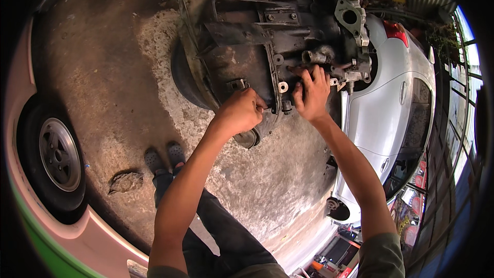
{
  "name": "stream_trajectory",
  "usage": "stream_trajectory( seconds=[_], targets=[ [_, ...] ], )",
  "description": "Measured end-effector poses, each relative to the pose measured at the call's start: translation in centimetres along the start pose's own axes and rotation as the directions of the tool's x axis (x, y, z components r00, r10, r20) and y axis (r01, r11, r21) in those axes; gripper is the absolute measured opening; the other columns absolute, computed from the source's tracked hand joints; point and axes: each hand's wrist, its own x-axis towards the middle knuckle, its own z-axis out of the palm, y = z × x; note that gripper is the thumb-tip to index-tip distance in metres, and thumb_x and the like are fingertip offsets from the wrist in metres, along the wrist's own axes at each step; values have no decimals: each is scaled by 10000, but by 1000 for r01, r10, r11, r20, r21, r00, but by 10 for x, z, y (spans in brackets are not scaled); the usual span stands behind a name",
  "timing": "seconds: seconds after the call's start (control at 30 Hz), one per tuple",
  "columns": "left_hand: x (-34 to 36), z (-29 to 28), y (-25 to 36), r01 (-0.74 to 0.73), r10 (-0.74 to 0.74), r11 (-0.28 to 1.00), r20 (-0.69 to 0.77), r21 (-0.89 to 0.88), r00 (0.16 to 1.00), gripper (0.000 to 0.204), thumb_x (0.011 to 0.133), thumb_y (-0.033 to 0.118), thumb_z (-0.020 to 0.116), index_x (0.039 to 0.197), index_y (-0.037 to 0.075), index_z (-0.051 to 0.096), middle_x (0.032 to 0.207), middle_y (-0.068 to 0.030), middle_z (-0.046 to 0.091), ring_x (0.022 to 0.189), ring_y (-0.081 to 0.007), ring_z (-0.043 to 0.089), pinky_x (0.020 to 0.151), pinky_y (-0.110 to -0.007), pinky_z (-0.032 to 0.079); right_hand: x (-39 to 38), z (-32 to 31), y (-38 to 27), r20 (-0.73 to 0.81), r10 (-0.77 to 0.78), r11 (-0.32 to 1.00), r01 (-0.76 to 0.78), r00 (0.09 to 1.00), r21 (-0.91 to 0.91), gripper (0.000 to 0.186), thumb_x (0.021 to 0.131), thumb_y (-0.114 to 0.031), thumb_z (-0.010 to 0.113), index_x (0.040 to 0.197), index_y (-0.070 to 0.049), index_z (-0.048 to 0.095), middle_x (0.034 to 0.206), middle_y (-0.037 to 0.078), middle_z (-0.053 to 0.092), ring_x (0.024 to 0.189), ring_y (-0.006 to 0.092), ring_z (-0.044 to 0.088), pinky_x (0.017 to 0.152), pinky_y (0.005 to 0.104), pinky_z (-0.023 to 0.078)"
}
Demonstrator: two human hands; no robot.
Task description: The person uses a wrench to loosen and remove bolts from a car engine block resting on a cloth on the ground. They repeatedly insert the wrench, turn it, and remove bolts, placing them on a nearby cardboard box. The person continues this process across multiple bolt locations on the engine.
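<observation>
A large, dirty dark metal gearbox or engine casing (239, 62) with ribs and bolted brackets stands in front of me. My left hand (239, 109) is at its near edge, fingers curled in beside a small square bracket (237, 84); what they grip, if anything, is hidden. Farther right, my right hand (314, 92) rests on the casing's side below a round pipe outlet (311, 56). Its thumb is apart from the bent fingers, whose tips touch the metal. Between the hands are a pale round bolt lug (283, 87) and a dark bolt head (286, 106).
A light-coloured flange with a round hole (350, 16) juts from the casing's right end. A silver car (378, 116) stands close on the right. On the left is another vehicle's wheel (60, 153). Stained concrete floor (103, 62) lies around, with a small pit (125, 181) near my feet.
</observation>
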Motion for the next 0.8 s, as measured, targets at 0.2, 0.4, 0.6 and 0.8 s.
stream_trajectory(
  seconds=[0.2, 0.4, 0.6, 0.8],
  targets=[
    [5, -1, 4, 2, -9, 996, 80, 87, 997, 235, 899, 96, 592, 1067, -33, 694, 1015, -221, 710, 972, -331, 684, 861, -375, 519, 0, 1, 1, -13, -18, 1000, 18, 1000, 0, 381, 725, -208, 580, 1097, -167, 650, 927, 132, 473, 909, 335, 504, 761, 474, 389],
    [-39, 57, 4, -33, 32, 999, -16, -36, 999, 440, 779, -25, 557, 1212, -101, 553, 856, -262, 653, 824, -430, 647, 723, -472, 505, 1, 1, 1, -23, -16, 1000, 16, 1000, -2, 380, 724, -206, 580, 1094, -169, 654, 919, 124, 479, 891, 328, 509, 753, 468, 389],
    [-48, 138, -40, -245, 215, 969, -404, -24, 889, 816, 701, -209, 482, 1487, -24, 361, 1089, -234, 559, 843, -360, 636, 693, -392, 523, 1, 2, 0, -24, -14, 1000, 14, 1000, 4, 382, 724, -206, 577, 1097, -176, 657, 912, 117, 485, 883, 321, 511, 754, 459, 388],
    [14, 142, -111, -592, 479, 805, -634, 41, 607, 639, 753, -208, 451, 1341, 8, 575, 992, -210, 612, 846, -308, 643, 714, -300, 518, 0, 1, 1, -25, -23, 1000, 24, 999, 14, 393, 725, -207, 576, 1108, -176, 659, 921, 113, 492, 887, 320, 511, 758, 455, 385]
  ],
)
